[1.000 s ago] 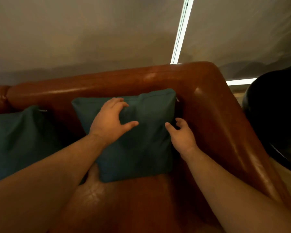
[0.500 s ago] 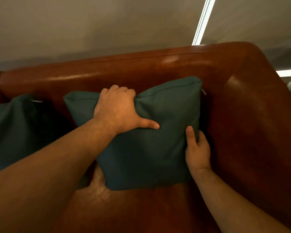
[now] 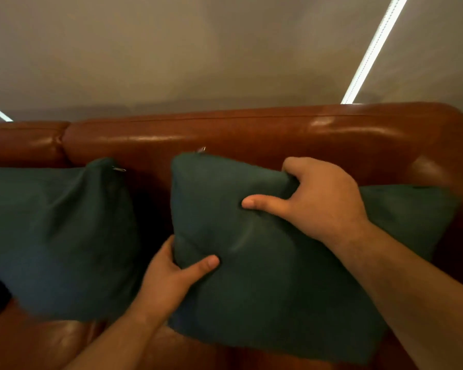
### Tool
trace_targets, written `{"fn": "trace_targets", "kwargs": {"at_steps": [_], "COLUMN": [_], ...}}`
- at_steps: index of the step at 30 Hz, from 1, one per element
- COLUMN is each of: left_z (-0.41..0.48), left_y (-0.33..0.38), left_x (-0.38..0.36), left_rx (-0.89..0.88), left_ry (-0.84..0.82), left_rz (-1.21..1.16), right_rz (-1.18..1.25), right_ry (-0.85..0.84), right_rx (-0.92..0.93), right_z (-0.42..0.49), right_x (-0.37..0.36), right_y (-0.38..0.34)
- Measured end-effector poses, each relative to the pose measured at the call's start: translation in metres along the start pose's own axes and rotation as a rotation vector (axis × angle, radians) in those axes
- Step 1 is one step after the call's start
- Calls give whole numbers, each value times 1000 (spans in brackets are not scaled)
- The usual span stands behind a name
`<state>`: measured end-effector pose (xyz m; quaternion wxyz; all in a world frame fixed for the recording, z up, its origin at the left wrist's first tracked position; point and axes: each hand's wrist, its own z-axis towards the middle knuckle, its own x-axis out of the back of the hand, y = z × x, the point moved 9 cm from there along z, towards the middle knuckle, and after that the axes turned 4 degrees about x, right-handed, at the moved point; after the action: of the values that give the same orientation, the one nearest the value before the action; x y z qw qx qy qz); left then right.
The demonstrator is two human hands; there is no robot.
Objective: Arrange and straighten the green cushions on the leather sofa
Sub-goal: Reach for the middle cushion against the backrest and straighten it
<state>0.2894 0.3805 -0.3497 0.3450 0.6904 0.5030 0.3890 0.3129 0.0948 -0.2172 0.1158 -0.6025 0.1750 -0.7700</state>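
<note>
Head view: the middle green cushion (image 3: 265, 276) leans tilted against the backrest of the leather sofa (image 3: 251, 134). The left hand (image 3: 166, 279) grips its left edge, thumb across the front. The right hand (image 3: 324, 198) clutches its top edge, fingers curled over, thumb pressed on the face. A second green cushion (image 3: 56, 236) stands just left; a third green cushion (image 3: 412, 214) shows behind the right forearm.

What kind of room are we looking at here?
Probably a living room or lounge. There is a brown leather sofa with green cushions propped along its back. Behind it hang what look like pale window blinds, with daylight showing through a gap.
</note>
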Motion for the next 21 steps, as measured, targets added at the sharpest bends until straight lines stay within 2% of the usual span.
{"fn": "trace_targets", "kwargs": {"at_steps": [2,4,7,10,14,17,19,21], "left_z": [3,10,26,44,67,76,80,84], "left_y": [-30,-43,-42,-17,5,5,7,11], "left_x": [-9,-10,-5,2,6,13,12,9], "left_rx": [74,107,90,-23,-74,-31,-2,9], "left_ry": [-84,-119,-101,-66,-11,85,123,156], "left_rz": [-80,-176,-330,-327,-279,-232,-224,-236], "right_rz": [-124,-137,-10,143,145,-34,-209,-265], "right_ry": [-176,-269,-271,-282,-239,-268,-322,-310], "right_rx": [55,70,69,56,130,159,127,75], "right_z": [5,0,-4,2,12,12,9,8], "right_x": [-33,-61,-80,-87,-81,-72,-66,-55], "right_y": [-12,-14,-9,-5,2,29,63,94]}}
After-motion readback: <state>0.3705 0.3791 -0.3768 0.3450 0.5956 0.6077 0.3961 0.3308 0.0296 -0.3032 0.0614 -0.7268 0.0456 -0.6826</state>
